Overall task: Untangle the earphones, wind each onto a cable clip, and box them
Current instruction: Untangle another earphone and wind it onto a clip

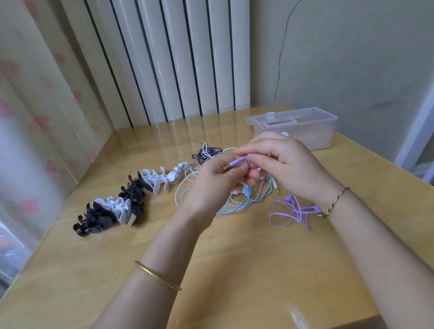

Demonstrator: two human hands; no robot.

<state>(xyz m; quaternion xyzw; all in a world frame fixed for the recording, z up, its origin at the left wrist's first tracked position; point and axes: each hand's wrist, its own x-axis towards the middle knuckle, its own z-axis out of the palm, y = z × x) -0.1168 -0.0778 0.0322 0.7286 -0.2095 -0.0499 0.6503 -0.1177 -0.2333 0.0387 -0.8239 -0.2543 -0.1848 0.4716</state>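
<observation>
My left hand and right hand both pinch the purple earphone near its plug; untangling looks nearly done. Next I'd fetch a clip from left of my left hand; the box sits beyond my right.

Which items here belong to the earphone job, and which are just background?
Job: purple earphone lead, held by left hand and right hand; loose purple earphone; tangled earphones; cable clips; clear box.
Background: curtain; white ribbed panel; gold bangle.
</observation>
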